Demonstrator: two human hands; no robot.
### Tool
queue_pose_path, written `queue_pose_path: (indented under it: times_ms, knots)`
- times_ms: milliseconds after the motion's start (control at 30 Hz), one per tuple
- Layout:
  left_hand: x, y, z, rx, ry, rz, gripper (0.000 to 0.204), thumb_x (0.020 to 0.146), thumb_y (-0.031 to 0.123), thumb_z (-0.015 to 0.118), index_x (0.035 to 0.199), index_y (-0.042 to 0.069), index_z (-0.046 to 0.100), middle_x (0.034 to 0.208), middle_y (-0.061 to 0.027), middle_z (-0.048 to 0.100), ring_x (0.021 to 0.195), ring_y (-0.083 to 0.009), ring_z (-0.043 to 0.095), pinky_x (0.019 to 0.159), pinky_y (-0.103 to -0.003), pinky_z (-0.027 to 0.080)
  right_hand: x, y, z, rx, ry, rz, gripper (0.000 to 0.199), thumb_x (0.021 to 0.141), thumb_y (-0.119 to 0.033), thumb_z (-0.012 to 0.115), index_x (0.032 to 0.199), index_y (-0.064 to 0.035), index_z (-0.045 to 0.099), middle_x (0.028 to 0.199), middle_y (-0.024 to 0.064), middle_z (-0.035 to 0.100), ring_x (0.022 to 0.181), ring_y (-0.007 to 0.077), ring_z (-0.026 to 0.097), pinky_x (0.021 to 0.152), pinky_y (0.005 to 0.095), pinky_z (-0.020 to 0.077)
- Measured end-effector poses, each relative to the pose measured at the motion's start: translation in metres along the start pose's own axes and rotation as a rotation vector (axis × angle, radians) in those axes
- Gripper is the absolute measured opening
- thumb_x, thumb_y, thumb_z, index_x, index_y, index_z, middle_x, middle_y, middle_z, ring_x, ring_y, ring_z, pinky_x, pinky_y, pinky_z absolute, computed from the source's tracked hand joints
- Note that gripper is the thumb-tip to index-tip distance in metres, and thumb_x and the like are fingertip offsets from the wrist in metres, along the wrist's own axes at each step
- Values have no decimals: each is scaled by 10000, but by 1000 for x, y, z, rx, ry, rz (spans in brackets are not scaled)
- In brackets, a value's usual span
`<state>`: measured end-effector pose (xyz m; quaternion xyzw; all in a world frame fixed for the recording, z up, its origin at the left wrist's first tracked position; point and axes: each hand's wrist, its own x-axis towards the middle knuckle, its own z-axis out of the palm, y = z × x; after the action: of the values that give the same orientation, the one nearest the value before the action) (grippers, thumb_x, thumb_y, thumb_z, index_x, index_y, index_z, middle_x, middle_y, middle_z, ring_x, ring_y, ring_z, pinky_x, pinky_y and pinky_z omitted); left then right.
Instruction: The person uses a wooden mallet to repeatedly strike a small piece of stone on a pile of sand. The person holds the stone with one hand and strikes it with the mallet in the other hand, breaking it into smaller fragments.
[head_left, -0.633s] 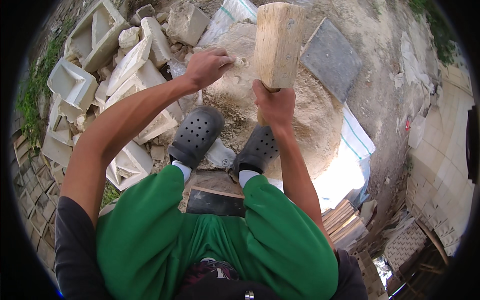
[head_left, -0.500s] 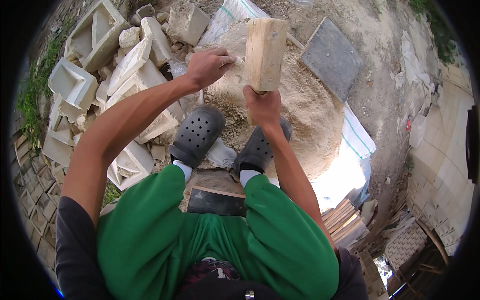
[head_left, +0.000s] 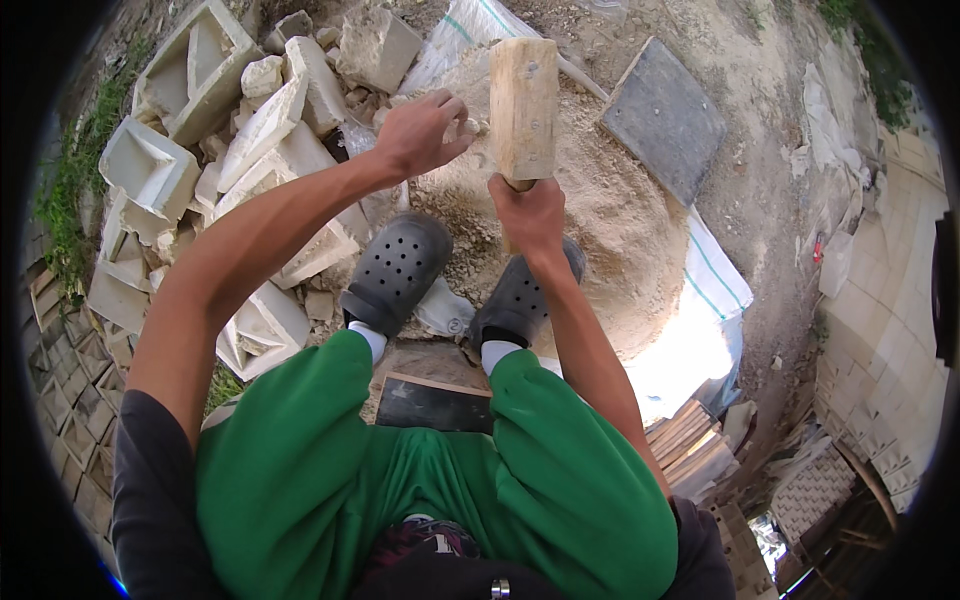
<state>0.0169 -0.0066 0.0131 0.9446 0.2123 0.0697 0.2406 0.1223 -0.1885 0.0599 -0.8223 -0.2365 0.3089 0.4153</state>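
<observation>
My right hand is wrapped round the handle of a wooden mallet. The mallet's thick block head is raised over a mound of crumbled pale powder. To its left, my left hand hovers over the mound's edge with its fingers curled in. Something pale seems to sit between thumb and fingers, too small to make out. Below the hands my feet, in grey clogs, stand at the near side of the powder.
Broken white plaster-like moulds and chunks are heaped on the left. A dark square slab lies at the far right of the powder. Under the powder is a white woven sheet. Stacked wooden strips lie near my right knee.
My left hand has shifted slightly, its fingers curling from a forward pinch. The mallet head has tilted a little to the left in my right hand.
</observation>
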Motion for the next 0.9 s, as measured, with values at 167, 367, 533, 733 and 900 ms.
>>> queue_pose_path:
  times_ms: [167,367,533,733,900]
  knots:
    - [-11,-2,-1,-53,-35,-65,310,852,343,701,997,85,609,962,-102,607,888,-303,646,723,-437,525,16,26,-3,-81,-61,100,393,799,-258,761,1000,66,666,773,145,717,583,195,692,582,338,541]
    - [-19,5,-9,-33,-94,-115,283,827,276,691,1004,79,592,1022,-97,606,921,-319,638,759,-454,512,23,28,-16,-29,-145,237,458,768,-297,753,1082,27,678,875,175,740,733,265,732,697,367,558]
    - [-23,-1,-7,106,153,-2,309,801,248,702,1058,102,614,1024,-61,608,1031,-259,601,855,-435,476,8,12,-28,53,-91,242,442,808,-345,764,1011,34,660,776,110,712,593,185,688,603,333,537]
    - [-20,10,-3,134,-72,334,216,892,288,688,1067,163,686,939,-20,623,943,-209,609,797,-369,452,-2,30,-28,178,36,269,432,840,-343,749,1023,36,652,762,104,703,593,193,689,606,336,531]
    - [-11,18,6,186,-178,351,102,912,216,611,948,131,655,907,-33,624,925,-222,630,754,-382,480,-1,36,-25,195,43,293,415,848,-333,739,1037,26,653,781,116,702,595,196,691,603,339,529]
